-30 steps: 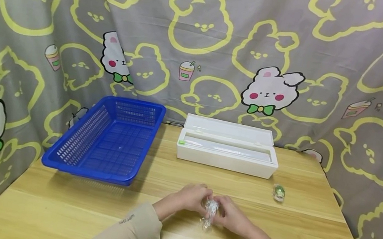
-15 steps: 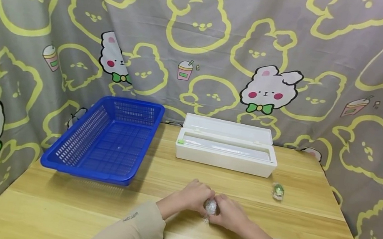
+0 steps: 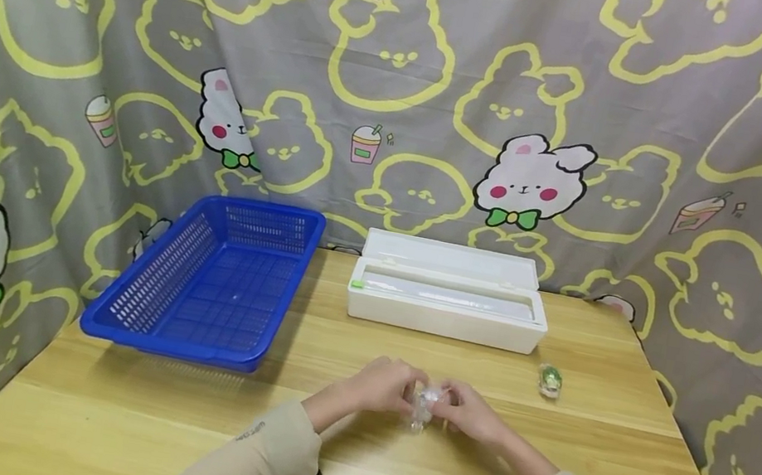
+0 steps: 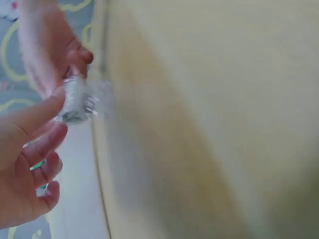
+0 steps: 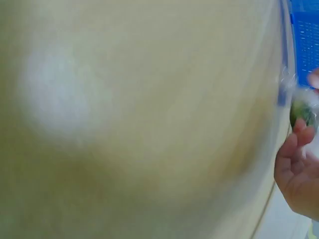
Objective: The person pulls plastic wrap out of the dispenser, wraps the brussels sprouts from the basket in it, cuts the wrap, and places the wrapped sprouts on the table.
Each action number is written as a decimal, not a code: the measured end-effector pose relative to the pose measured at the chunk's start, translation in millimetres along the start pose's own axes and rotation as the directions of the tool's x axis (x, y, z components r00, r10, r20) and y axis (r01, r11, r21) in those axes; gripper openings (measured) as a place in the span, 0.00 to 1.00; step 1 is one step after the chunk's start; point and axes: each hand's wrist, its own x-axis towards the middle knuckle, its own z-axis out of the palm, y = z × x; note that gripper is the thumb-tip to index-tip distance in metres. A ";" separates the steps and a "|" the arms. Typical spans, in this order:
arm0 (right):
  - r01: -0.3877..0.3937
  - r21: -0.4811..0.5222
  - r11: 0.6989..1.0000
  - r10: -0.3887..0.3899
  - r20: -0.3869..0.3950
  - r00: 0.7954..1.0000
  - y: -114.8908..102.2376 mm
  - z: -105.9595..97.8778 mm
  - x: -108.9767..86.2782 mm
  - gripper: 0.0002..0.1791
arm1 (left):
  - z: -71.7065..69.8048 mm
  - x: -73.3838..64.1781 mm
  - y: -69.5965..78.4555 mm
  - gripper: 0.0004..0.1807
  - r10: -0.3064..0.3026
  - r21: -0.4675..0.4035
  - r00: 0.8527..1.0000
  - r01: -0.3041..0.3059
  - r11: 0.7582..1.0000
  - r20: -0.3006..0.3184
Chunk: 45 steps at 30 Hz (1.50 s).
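Observation:
Between my two hands, over the middle of the table, is a small bundle wrapped in clear plastic film [image 3: 427,401]. Something dark green shows through the film in the right wrist view [image 5: 300,110], but its kind is hidden by the wrap. My left hand [image 3: 386,385] pinches the bundle from the left with thumb and fingertips; its other fingers are loosely bent in the left wrist view. From the right, my right hand [image 3: 476,413] holds it with thumb and fingers. A short crumpled tail of film [image 4: 102,97] sticks out from one end.
A blue plastic basket [image 3: 181,349] stands at the left. At the back, a white cling film dispenser [image 3: 442,322] has its lid raised, with a roll inside and a green slider [image 3: 357,284]. A small film-wrapped green item [image 3: 550,381] lies right of it. A patterned curtain [image 3: 442,54] surrounds the table.
The loose film around the bundle has been pressed in more compactly. My fingers closed tightly round it half a second ago; now they are looser, and more of the bundle shows.

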 end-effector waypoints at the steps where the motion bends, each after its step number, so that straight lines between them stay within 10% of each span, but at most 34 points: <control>1: 0.006 -0.012 1.000 -0.007 -0.047 0.999 -0.9 -0.8 0.5 0.20 | -1.9 0.5 -1.2 0.26 -0.023 -0.093 1.000 0.022 0.995 -0.014; 7: 0.062 -0.275 0.959 -0.151 -0.317 0.936 -10.0 4.8 1.4 0.18 | -3.2 4.9 -4.0 0.32 -0.190 -0.530 0.981 0.143 0.836 -0.035; 13: 0.223 -0.628 0.745 -0.435 -0.204 0.877 -6.4 19.6 -10.6 0.18 | 7.2 4.3 -6.2 0.41 -0.191 -0.619 0.981 0.170 0.767 0.032; 18: 0.283 -0.687 0.670 -0.445 -0.067 0.893 2.3 24.9 -18.3 0.10 | 16.1 0.7 -6.5 0.43 -0.155 -0.554 0.983 0.181 0.812 0.095; 24: 0.213 -0.466 0.859 -0.282 -0.082 0.956 7.3 21.1 -16.8 0.16 | 20.1 -0.1 -3.9 0.39 -0.122 -0.484 0.990 0.144 0.863 0.077; 27: 0.165 -0.396 0.903 -0.231 -0.127 0.965 8.9 19.1 -15.4 0.27 | 20.5 1.2 -3.0 0.35 -0.086 -0.441 0.995 0.101 0.892 0.052; 37: 0.034 -0.449 0.893 -0.127 -0.180 0.976 5.9 23.9 -14.9 0.44 | 19.5 1.4 -1.4 0.25 -0.014 -0.267 1.000 0.021 0.963 0.027; 45: 0.059 -0.529 0.846 -0.155 -0.138 0.978 5.1 23.6 -11.6 0.34 | 18.3 0.4 0.5 0.21 -0.023 -0.201 0.999 0.030 0.979 0.037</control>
